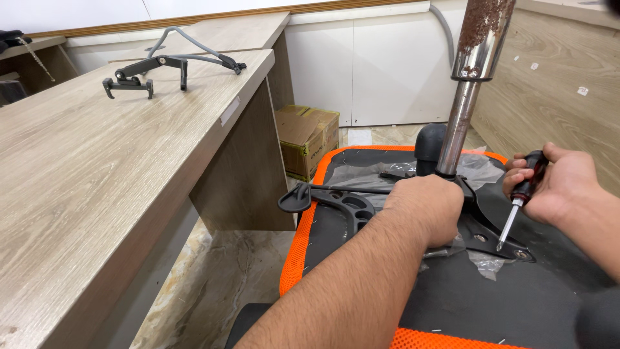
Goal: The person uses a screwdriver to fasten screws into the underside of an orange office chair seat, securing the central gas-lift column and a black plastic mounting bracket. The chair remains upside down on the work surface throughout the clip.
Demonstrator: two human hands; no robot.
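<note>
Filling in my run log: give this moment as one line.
left hand: on chair mechanism | right hand: holds screwdriver, tip at mounting plate | seat: upside down

place: office — wooden desks (97, 168) | white cabinets (381, 71) | cardboard box (309, 137)

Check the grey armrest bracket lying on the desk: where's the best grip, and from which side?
Probably the long middle bar of the armrest bracket, taken from above. It lies flat on the desk with that bar raised and bare, while the ends carry small prongs and a thin curved rod, likely awkward to pinch.
</note>
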